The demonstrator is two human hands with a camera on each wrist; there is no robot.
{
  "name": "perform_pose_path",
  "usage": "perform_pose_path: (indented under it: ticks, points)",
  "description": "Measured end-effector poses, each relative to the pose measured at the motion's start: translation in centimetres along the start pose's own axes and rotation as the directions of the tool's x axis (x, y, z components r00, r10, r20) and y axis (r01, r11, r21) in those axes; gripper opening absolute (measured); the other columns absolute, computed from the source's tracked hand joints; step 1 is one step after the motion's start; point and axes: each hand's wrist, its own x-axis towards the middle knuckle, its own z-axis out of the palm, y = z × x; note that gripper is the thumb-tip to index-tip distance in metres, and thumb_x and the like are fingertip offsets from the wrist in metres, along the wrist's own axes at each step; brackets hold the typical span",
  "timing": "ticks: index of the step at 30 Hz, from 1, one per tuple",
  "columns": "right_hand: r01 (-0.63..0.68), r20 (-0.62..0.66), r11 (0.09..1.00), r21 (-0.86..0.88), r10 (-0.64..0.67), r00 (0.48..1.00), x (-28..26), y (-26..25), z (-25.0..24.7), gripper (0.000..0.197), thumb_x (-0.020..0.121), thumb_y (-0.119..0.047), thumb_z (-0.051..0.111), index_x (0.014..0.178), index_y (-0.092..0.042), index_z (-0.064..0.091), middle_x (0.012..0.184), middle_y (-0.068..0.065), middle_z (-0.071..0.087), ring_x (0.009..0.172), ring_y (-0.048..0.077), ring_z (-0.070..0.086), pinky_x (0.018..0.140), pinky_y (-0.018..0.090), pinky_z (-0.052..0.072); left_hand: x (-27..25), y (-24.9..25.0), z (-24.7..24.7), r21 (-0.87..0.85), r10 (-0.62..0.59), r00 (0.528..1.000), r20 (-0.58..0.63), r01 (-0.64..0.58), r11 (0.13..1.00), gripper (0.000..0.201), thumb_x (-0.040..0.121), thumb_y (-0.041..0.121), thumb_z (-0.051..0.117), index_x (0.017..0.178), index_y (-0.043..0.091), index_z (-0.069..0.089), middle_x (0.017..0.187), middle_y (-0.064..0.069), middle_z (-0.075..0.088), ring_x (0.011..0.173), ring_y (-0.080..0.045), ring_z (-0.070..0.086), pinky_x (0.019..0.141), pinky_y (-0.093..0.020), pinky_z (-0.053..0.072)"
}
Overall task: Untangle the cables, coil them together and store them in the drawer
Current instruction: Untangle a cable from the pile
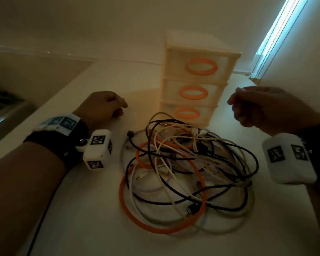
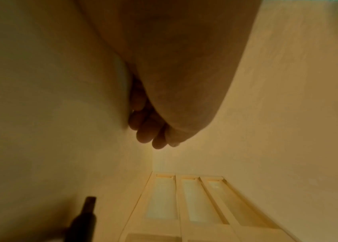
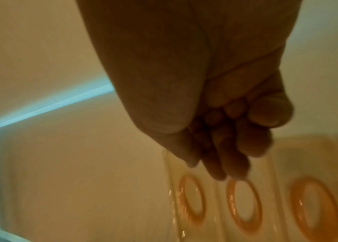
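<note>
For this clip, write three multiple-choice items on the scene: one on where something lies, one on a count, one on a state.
1. Where does the cable tangle lie?
A. In front of the drawer unit, on the table
B. Inside the top drawer
C. In the left hand

2. How many orange ring handles does the drawer unit show?
A. Two
B. Three
C. Five

3. What state are the drawers in?
A. All shut
B. Bottom one pulled out
C. Top one removed

Key: 1 A, the tangle rests on the table just before the unit, with the left hand and right hand holding nothing. 2 B, one ring per front. 3 A, all three fronts sit flush.
</note>
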Motion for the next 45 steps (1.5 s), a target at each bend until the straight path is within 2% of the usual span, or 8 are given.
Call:
perform_pose_path:
  ticks: [4, 7, 14, 18, 25, 33, 40, 45]
  points:
    - [0.039, 0.15, 0.719, -0.694, 0.091, 0.984, -0.2, 1.0, 4.5, 0.045, 0.087, -0.055, 0.063, 0.078, -0.013, 0.075, 0.065, 0.002, 0.071, 0.053, 0.012, 0.059, 0.053, 0.025, 0.045, 0.0, 0.0, -0.1, 0.054, 0.001, 1.0, -0.003, -0.001, 0.999, 0.023, 0.105, 0.027, 0.053, 0.097, 0.016, 0.072, 0.09, -0.006, 0.07, 0.08, -0.015, 0.064, 0.072, -0.022, 0.049]
    - [0.11, 0.165, 0.504, -0.857, 0.066, 0.984, -0.2, 2.1, 6.1, 0.053, 0.078, -0.068, 0.068, 0.071, -0.016, 0.075, 0.064, 0.0, 0.071, 0.049, 0.001, 0.057, 0.054, 0.022, 0.044, 0.0, 0.3, 0.2, 0.094, 0.002, 1.0, -0.001, -0.002, 0.996, 0.023, 0.105, 0.027, 0.053, 0.1, 0.014, 0.072, 0.09, -0.006, 0.069, 0.078, -0.014, 0.063, 0.07, -0.021, 0.048]
    - [0.175, 0.215, 0.569, -0.803, 0.003, 0.977, -0.3, 2.4, 6.6, 0.034, 0.08, -0.049, 0.076, 0.071, -0.016, 0.076, 0.074, 0.002, 0.072, 0.069, 0.014, 0.066, 0.068, 0.035, 0.057, -0.5, 0.7, 0.3, 0.109, -0.004, 1.0, -0.019, 0.006, 0.994, 0.023, 0.105, 0.023, 0.052, 0.098, 0.012, 0.072, 0.092, -0.011, 0.069, 0.077, -0.015, 0.062, 0.067, -0.018, 0.046]
    - [0.179, 0.044, 0.716, -0.675, -0.202, 0.978, -0.1, 2.0, 5.3, 0.026, 0.085, -0.035, 0.073, 0.074, -0.011, 0.078, 0.071, 0.001, 0.071, 0.063, 0.013, 0.063, 0.06, 0.025, 0.05, -0.6, 0.8, 0.2, 0.122, -0.01, 1.0, -0.012, 0.012, 0.992, 0.025, 0.104, 0.024, 0.052, 0.099, 0.011, 0.073, 0.092, -0.011, 0.069, 0.079, -0.017, 0.062, 0.069, -0.02, 0.045]
    - [0.199, -0.049, 0.962, 0.188, -0.193, 0.98, -1.0, -0.1, 5.2, 0.016, 0.102, -0.015, 0.053, 0.096, -0.002, 0.059, 0.086, 0.014, 0.063, 0.07, 0.023, 0.059, 0.059, 0.03, 0.055, -1.2, 1.9, 0.0, 0.016, 0.048, 0.994, -0.098, -0.047, 0.999, 0.025, 0.104, 0.021, 0.052, 0.094, 0.012, 0.073, 0.083, -0.01, 0.07, 0.075, -0.018, 0.064, 0.07, -0.032, 0.05]
    - [0.203, 0.167, 0.831, -0.519, -0.135, 0.977, -0.9, 2.2, 6.5, 0.007, 0.093, -0.02, 0.067, 0.092, -0.014, 0.07, 0.083, 0.001, 0.077, 0.076, 0.011, 0.072, 0.075, 0.024, 0.055, -3.5, 4.7, 1.8, 0.046, 0.212, 0.974, 0.077, -0.216, 0.975, 0.025, 0.104, 0.023, 0.053, 0.092, 0.017, 0.073, 0.075, -0.001, 0.072, 0.07, -0.012, 0.065, 0.065, -0.029, 0.05]
    - [0.196, 0.304, 0.851, -0.488, -0.044, 0.952, -0.9, 2.2, 6.0, 0.009, 0.089, -0.017, 0.074, 0.097, -0.018, 0.07, 0.089, 0.004, 0.077, 0.078, 0.015, 0.071, 0.084, 0.034, 0.057, -3.5, 4.8, 2.1, 0.027, 0.22, 0.971, 0.093, -0.224, 0.974, 0.024, 0.104, 0.024, 0.054, 0.091, 0.017, 0.073, 0.075, 0.002, 0.072, 0.069, -0.008, 0.064, 0.065, -0.027, 0.049]
    - [0.255, 0.148, 0.967, -0.026, -0.248, 0.957, -0.8, 1.6, 5.5, 0.022, 0.081, -0.009, 0.074, 0.099, -0.008, 0.062, 0.089, 0.014, 0.07, 0.08, 0.029, 0.071, 0.079, 0.041, 0.058, -3.7, 5.0, 2.0, 0.016, 0.24, 0.967, 0.081, -0.242, 0.97, 0.024, 0.103, 0.022, 0.054, 0.09, 0.017, 0.073, 0.074, 0.0, 0.071, 0.069, -0.009, 0.064, 0.064, -0.028, 0.049]
